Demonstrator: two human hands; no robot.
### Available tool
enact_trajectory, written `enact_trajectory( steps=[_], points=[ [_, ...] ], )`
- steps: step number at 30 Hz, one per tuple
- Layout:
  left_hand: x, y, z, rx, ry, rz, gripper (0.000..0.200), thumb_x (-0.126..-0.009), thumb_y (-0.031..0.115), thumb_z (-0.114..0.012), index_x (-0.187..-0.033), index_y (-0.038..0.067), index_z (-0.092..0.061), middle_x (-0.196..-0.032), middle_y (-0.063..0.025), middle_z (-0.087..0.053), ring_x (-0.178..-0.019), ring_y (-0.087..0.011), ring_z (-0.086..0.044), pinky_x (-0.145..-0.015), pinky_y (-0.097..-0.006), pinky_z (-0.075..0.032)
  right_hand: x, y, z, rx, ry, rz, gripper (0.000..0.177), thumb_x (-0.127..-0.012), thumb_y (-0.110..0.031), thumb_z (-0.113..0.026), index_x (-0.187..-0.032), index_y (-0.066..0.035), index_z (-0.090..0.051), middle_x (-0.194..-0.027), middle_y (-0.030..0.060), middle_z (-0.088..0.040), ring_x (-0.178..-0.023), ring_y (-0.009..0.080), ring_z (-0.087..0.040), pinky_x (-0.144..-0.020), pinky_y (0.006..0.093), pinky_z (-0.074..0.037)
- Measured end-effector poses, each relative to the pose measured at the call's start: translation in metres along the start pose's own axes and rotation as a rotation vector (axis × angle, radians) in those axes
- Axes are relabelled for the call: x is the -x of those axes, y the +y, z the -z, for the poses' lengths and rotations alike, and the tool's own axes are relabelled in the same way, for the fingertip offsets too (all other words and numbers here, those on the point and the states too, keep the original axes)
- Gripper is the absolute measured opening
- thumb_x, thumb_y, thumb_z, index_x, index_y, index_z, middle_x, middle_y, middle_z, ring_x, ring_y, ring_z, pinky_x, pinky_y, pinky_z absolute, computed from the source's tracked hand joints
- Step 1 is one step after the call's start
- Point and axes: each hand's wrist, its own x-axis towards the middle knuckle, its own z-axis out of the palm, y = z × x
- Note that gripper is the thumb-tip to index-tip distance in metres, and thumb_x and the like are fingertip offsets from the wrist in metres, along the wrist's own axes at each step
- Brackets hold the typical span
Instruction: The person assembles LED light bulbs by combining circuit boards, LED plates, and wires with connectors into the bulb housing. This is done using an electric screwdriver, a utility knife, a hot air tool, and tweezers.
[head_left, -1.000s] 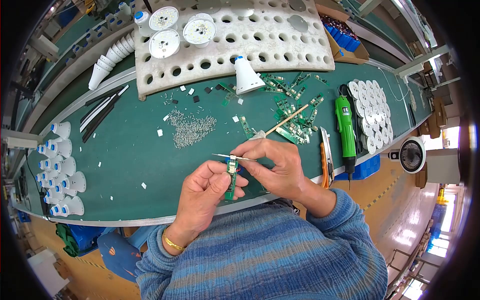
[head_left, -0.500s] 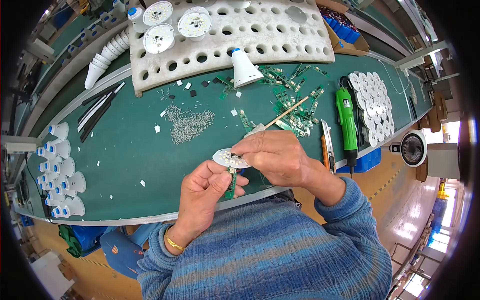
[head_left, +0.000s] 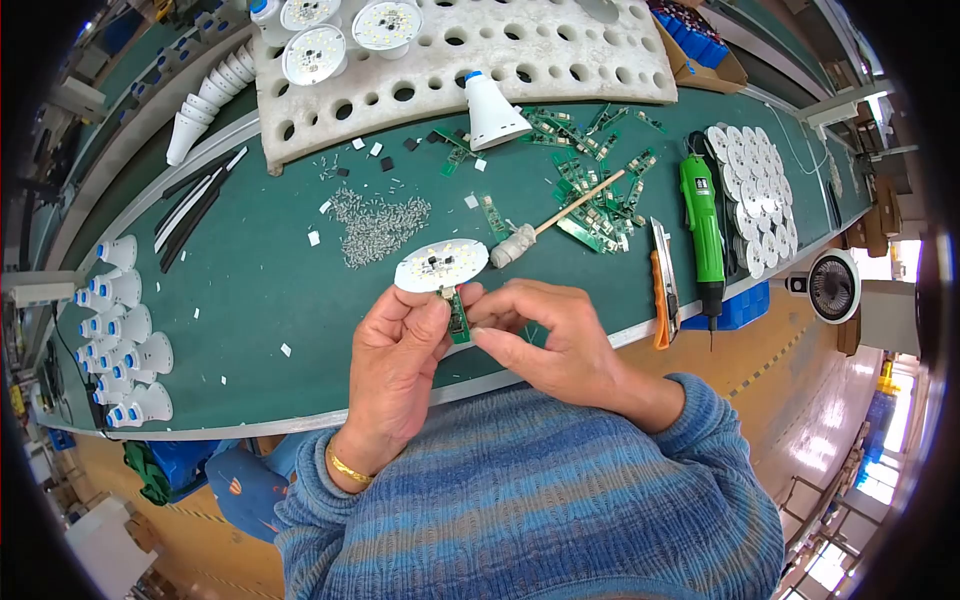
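A round white LED disc is held up above the front part of the bench, with a narrow green circuit board hanging upright beneath it. My left hand pinches the board just under the disc between thumb and fingers. Close on the right, my right hand has its thumb and curled fingers beside the board's lower part; whether the fingertips hold anything is hidden. Behind the hands a wooden stick with a whitish wrapped head lies on the green mat.
Green boards lie scattered behind the stick. Small metal pins form a pile. On the right are an orange cutter, a green electric screwdriver and stacked white discs. White cones stand left; a holed board is behind.
My right hand has left the disc's top and moved down to beside the board. The disc is raised slightly and tilted more toward the camera, its face now uncovered.
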Motion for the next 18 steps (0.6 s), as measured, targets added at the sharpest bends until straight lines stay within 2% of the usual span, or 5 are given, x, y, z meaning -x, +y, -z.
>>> enact_trajectory(
  steps=[6,11,15,18],
  points=[
    [0.003,-0.003,0.003,-0.029,-0.013,-0.020,0.028,-0.093,0.014,-0.056,-0.119,0.004,-0.055,-0.112,-0.0099,-0.063,-0.103,-0.0195,-0.061,-0.092,-0.0373,-0.048,-0.004,0.000,-0.007,-0.050,-0.009,-0.086,0.016,-0.081,-0.012,-0.069,-0.086,0.002,-0.062,-0.075,0.0072,-0.062,-0.063,0.0115,-0.058,-0.056,0.0263,-0.046],
    [0.003,-0.005,0.005,-0.026,-0.007,-0.023,0.028,-0.093,0.013,-0.056,-0.119,0.004,-0.055,-0.111,-0.0088,-0.063,-0.102,-0.0187,-0.060,-0.091,-0.0372,-0.048,-0.004,0.002,-0.009,-0.042,0.011,-0.017,0.016,-0.080,-0.011,-0.070,-0.083,0.001,-0.061,-0.073,0.0063,-0.061,-0.061,0.0106,-0.057,-0.054,0.0257,-0.046],
    [0.003,-0.004,0.004,0.037,0.035,-0.003,0.023,-0.090,0.006,-0.060,-0.112,-0.001,-0.058,-0.108,-0.0084,-0.064,-0.099,-0.0144,-0.061,-0.090,-0.0311,-0.048,-0.003,0.005,-0.011,-0.036,0.022,0.005,0.015,-0.079,-0.010,-0.070,-0.084,0.001,-0.061,-0.073,0.0054,-0.061,-0.060,0.0098,-0.057,-0.053,0.0248,-0.046],
    [0.003,-0.006,0.006,0.028,0.029,-0.007,0.021,-0.090,0.005,-0.060,-0.110,-0.001,-0.059,-0.107,-0.0082,-0.064,-0.098,-0.0137,-0.060,-0.088,-0.0295,-0.048,-0.004,0.004,-0.012,-0.041,0.026,0.003,0.014,-0.079,-0.009,-0.070,-0.083,0.001,-0.062,-0.073,0.0061,-0.061,-0.059,0.0117,-0.057,-0.053,0.0263,-0.045]
  ],
)
